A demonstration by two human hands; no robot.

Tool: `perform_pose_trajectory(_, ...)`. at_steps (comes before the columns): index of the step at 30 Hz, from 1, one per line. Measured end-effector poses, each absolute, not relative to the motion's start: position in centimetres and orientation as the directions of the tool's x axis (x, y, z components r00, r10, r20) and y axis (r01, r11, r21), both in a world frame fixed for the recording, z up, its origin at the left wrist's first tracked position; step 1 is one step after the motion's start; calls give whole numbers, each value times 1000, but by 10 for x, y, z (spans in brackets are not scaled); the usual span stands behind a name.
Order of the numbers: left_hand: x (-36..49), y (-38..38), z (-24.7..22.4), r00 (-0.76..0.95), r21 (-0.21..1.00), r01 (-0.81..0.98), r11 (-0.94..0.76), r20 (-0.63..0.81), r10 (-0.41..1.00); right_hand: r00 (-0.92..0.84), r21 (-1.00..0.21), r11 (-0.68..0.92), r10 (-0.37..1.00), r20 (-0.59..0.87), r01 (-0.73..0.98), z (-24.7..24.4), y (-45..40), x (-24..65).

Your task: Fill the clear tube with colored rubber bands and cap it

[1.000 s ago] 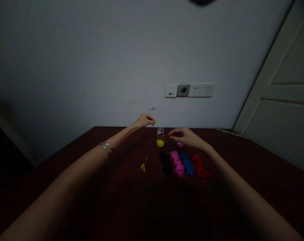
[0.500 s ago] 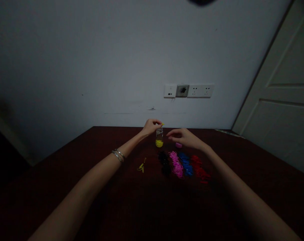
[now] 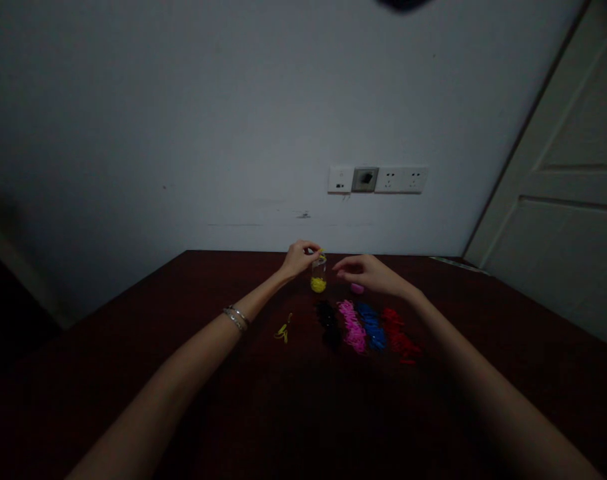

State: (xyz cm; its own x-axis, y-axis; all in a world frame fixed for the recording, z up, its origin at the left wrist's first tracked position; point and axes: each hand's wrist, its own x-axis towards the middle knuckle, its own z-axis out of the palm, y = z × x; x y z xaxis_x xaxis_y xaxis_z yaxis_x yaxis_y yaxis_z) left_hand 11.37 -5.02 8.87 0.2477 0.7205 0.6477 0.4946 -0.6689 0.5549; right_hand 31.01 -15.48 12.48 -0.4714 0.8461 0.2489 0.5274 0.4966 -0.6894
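Observation:
A small clear jar stands upright with yellow bands at its bottom. At its mouth, my left hand pinches a yellow band. My right hand hovers just right of the jar, fingers apart and holding nothing. Beneath it is a pink lid. Nearer to me lie piles of black bands, pink bands, blue bands and red bands. Several loose yellow bands lie to the left.
The dark red table meets a pale wall at its back edge. Sockets are set in the wall. A panelled door stands at the right, and a flat strip lies at the back right edge.
My left hand has lowered slightly, bringing the yellow band down to the jar's mouth. My right hand has hardly moved.

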Motion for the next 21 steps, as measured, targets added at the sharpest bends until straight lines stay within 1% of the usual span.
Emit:
perform_pose_trajectory(5, 113, -53, 87, 249, 566, 488, -664, 639, 728, -486, -708, 488, 843, 231, 510, 125, -155, 311)
perform_pose_trajectory(13, 112, -56, 89, 253, 587, 452, -672, 638, 728, -474, -691, 500, 843, 253, 521, 126, -156, 311)
perform_pose_trajectory(17, 108, -59, 92, 191, 634, 451, -627, 618, 762, -458, -672, 499, 850, 259, 547, 121, -153, 310)
perform_pose_trajectory(21, 97, -60, 93, 75, 700, 407, -588, 616, 785, -462, -590, 545, 833, 304, 595, 104, -143, 308)
